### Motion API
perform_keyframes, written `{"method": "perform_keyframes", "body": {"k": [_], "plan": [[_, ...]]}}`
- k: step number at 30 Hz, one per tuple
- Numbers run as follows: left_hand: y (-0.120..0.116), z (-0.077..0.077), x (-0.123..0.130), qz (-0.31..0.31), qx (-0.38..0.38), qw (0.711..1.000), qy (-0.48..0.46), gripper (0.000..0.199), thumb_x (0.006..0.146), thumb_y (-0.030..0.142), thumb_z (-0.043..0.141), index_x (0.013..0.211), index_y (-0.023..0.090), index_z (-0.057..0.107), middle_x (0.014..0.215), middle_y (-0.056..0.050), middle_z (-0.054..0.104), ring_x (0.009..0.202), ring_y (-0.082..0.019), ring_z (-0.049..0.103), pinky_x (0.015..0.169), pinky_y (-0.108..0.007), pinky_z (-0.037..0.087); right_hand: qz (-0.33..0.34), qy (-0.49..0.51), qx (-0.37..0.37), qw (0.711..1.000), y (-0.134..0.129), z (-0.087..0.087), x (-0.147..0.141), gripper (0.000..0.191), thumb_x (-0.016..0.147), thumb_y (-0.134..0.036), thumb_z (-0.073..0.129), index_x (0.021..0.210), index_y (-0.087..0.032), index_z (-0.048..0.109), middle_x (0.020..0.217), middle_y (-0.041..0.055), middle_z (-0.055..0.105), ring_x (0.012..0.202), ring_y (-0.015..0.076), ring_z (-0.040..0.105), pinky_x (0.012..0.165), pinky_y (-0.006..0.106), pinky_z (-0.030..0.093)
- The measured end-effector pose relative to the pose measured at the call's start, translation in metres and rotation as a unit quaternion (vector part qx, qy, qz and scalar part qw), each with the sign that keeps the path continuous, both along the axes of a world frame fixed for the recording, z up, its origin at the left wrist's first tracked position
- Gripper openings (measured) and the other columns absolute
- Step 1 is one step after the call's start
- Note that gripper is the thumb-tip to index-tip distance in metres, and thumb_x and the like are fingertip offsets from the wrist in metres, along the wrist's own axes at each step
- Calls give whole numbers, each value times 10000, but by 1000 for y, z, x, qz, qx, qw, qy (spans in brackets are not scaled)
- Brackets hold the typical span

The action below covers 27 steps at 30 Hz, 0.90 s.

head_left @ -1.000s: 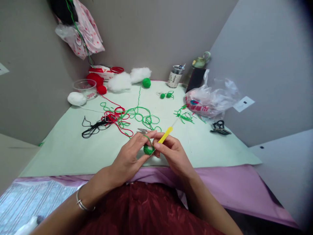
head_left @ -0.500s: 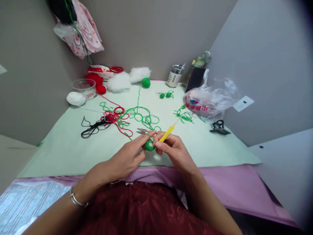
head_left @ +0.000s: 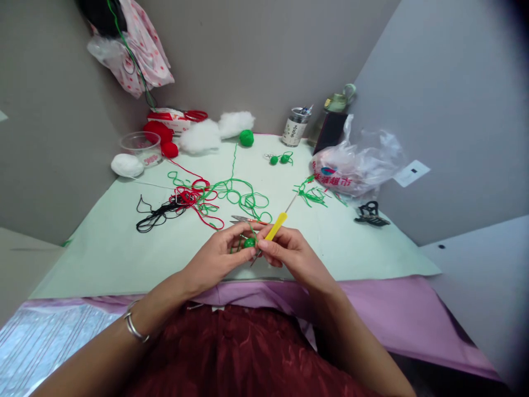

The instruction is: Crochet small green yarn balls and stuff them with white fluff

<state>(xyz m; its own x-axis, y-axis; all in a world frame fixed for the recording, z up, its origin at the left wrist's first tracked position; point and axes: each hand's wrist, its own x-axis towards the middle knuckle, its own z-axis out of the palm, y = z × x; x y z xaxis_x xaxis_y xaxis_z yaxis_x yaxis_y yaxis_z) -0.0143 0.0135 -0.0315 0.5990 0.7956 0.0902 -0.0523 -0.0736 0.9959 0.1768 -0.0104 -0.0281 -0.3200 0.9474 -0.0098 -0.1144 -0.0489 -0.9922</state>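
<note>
My left hand is closed around a small green crocheted ball, its fingers curled behind it and thumb in front. In my right hand is a crochet hook with a yellow handle, one thin metal end pointing up and away, the other down by the ball. The right fingertips meet the ball's right side. Green yarn lies in loose loops just beyond my hands. Small scissors rest on the table behind the fingers, partly hidden by them.
Red yarn and black yarn tangle at left. White stuffing, a clear tub and a green yarn ball stand behind. At right are yarn scraps, a plastic bag, a claw clip and a pen can.
My left hand has turned, bringing its thumb across the front of the ball and curling its fingers behind. The ball now shows less white, and the hook has tilted slightly more upright.
</note>
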Motion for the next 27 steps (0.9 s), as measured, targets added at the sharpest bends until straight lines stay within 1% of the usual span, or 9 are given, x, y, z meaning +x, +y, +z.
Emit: {"method": "perform_keyframes", "body": {"k": [2,5,7,9,13,15,18,23,27], "plan": [[0,-4,2,18,38,999,19,407,911,184,621,1316,210,656,1310,-93,699,1102,-201,692,950,-323,558,-19,9,-11,1000,0,-5,-4,281,879,-449,728,836,-186,638,650,-46,544,527,77,408,488,223,294],[0,-7,4,59,136,986,73,401,888,142,597,1276,206,673,1313,-95,702,1200,-227,656,1065,-367,500,-53,25,-19,998,-2,-11,-12,290,860,-452,733,808,-191,618,574,-69,493,488,75,370,470,223,263],[-1,-6,5,73,187,975,99,378,901,137,568,1261,196,668,1292,-98,711,1186,-227,658,1060,-372,494,-62,22,-10,998,-5,-11,-16,273,867,-435,724,807,-189,622,568,-70,483,487,76,368,471,226,267],[-2,-3,4,69,208,970,107,347,929,146,539,1253,192,655,1271,-92,718,1135,-212,670,1014,-353,508,-61,6,6,998,-8,-7,-18,255,887,-419,703,811,-186,633,587,-62,494,502,79,387,481,228,288],[0,2,0,40,172,976,123,262,966,211,547,1189,189,683,1163,-58,753,1004,-182,689,879,-286,521,-46,-39,20,998,-12,3,-16,248,914,-391,675,789,-182,626,626,-49,529,537,78,443,509,225,329],[3,3,-2,24,143,982,123,259,963,245,572,1179,189,703,1149,-51,764,1022,-187,694,891,-280,512,-38,-48,14,998,-11,5,-14,256,908,-387,674,768,-180,615,618,-47,536,536,77,455,507,222,331],[6,2,-3,21,117,986,120,286,937,238,602,1194,190,719,1168,-50,766,1058,-198,693,921,-283,497,-21,-35,-15,999,-7,3,-12,258,877,-403,687,768,-181,615,585,-50,532,506,81,456,480,222,317],[7,-1,-2,31,94,988,120,286,913,252,613,1156,160,734,1063,-58,769,891,-181,679,814,-282,498,-23,-10,-51,998,-6,-4,-15,283,835,-435,714,765,-183,608,579,-51,535,477,77,455,446,215,301],[9,-5,0,35,65,992,102,243,887,252,637,1077,153,751,1026,-57,764,928,-195,666,844,-294,479,-31,-8,-55,998,-6,-8,-17,294,841,-438,720,761,-177,610,579,-44,554,473,70,453,447,205,294]]}}
